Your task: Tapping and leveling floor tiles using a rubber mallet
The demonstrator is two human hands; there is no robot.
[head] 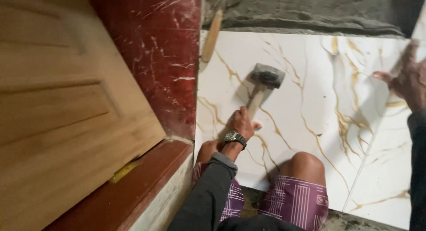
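My left hand, with a wristwatch on the wrist, grips the wooden handle of a rubber mallet. The mallet's dark head rests on or just above a large white floor tile with gold veins. My right hand is at the right edge of the view, blurred, fingers spread, flat on or just over the same tile. My knees in purple patterned shorts sit at the tile's near edge.
A wooden door fills the left. Next to it stands a dark red marbled door frame. A wooden-handled tool leans by the frame. Bare grey mortar lies beyond the tile. A second tile adjoins at right.
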